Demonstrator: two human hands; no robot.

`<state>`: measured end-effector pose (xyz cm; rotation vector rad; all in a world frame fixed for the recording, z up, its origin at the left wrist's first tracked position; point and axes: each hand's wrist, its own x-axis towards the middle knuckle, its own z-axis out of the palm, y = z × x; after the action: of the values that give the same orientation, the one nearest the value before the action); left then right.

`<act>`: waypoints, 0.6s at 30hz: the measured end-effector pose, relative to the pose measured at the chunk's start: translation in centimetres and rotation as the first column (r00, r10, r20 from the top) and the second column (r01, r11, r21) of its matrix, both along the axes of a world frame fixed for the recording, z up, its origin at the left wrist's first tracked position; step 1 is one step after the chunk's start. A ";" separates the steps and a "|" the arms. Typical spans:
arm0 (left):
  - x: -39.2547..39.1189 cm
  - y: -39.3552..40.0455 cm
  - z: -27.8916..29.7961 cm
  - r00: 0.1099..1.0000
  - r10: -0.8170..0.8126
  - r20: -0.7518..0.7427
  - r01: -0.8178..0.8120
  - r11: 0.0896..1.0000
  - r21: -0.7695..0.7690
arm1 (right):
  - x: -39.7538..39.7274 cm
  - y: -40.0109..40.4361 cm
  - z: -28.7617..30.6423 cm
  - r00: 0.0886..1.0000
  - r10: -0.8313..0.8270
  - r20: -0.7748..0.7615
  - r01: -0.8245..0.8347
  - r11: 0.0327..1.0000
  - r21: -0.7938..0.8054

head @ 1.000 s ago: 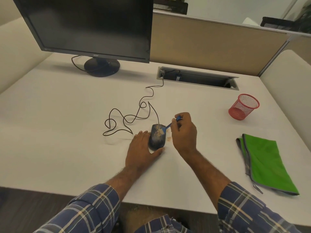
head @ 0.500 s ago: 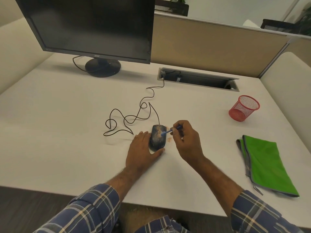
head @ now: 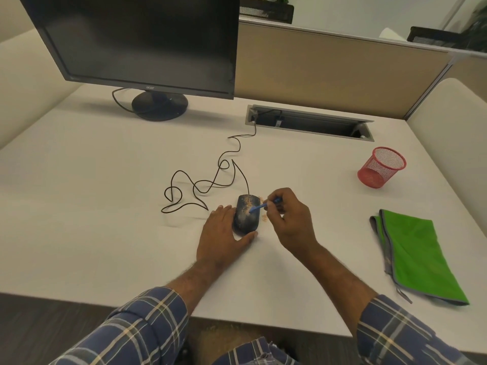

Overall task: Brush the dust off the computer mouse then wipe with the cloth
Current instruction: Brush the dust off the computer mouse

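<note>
Mouse (head: 246, 216) sits centre frame on the counter (head: 105, 193), a bit below middle, still speckled w/ tan dust on its top. Left hand (head: 221, 235) lies flat beside and behind it, fingers spread open, thumb hooked round the near end to steady it. Right hand (head: 288, 219) has fingers pinched shut on a small blue brush (head: 259, 206), tip touching the mouse's top.

Risks, as I judge them: dust is landing on the counter just right of the mouse (head: 264, 218), so it could get smeared back on if the cloth drags thru it. Brush is thin; too much pressure could press grit into button seams or the wheel gap rather than lift it. Cord (head: 210, 180) loops loosely above-left; a tug could shift the mouse.

Green cloth (head: 413, 254) lies folded at right of frame, well apart, untouched. Red mesh cup (head: 382, 167) upper right. Counter is pale, matte, smooth. Monitor (head: 137, 40) upper left, cable slot (head: 311, 122) behind, tan partition (head: 329, 67) beyond: office cubicle.
</note>
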<state>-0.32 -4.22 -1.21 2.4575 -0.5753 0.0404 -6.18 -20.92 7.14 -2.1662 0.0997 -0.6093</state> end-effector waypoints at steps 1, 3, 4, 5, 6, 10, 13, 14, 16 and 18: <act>0.0 0.0 0.0 1.000 0.000 -0.001 0.000 1.000 -0.002 | 0.3 0.0 0.0 1.000 0.007 -0.024 -0.008 1.000 -0.025; 0.1 0.0 0.0 1.000 -0.005 -0.001 0.005 1.000 -0.001 | 0.5 -0.6 0.0 0.998 -0.012 -0.064 0.006 0.996 -0.090; 0.1 0.0 0.0 1.000 -0.006 -0.001 0.006 1.000 -0.002 | 0.5 -1.1 0.0 0.997 -0.034 -0.068 0.027 0.994 -0.107; 0.1 0.0 0.0 1.000 -0.005 0.000 0.005 1.000 -0.007 | 0.5 -1.5 0.2 0.997 -0.058 -0.060 0.051 0.993 -0.109; 0.1 0.0 0.1 1.000 -0.003 0.004 0.003 1.000 -0.012 | 0.6 -1.8 0.3 0.996 -0.077 -0.049 0.072 0.993 -0.098; 0.1 0.0 0.0 1.000 0.004 0.006 -0.004 1.000 -0.010 | 1.7 -0.9 0.8 0.998 -0.051 -0.030 0.051 0.998 -0.023; 0.1 0.0 -0.1 1.000 0.008 0.022 -0.007 0.999 -0.035 | 2.1 -0.7 0.6 0.996 -0.006 -0.094 0.001 0.999 -0.054; 0.1 0.0 -0.2 1.000 0.005 0.023 -0.004 0.999 -0.037 | 2.1 -1.0 0.5 0.994 -0.014 -0.108 0.005 0.996 -0.084; 0.1 0.0 -0.3 1.000 -0.002 0.013 0.002 0.999 -0.037 | 2.1 -1.9 0.5 0.993 -0.046 -0.110 0.032 0.992 -0.122; 0.1 0.0 -0.4 1.000 -0.001 0.002 0.001 0.999 -0.042 | 2.3 -2.4 0.7 0.994 -0.068 -0.090 0.059 0.993 -0.105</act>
<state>-0.22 -4.21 -1.61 2.4168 -0.5704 0.0538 -3.84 -23.31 7.86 -2.2978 0.1920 -0.5601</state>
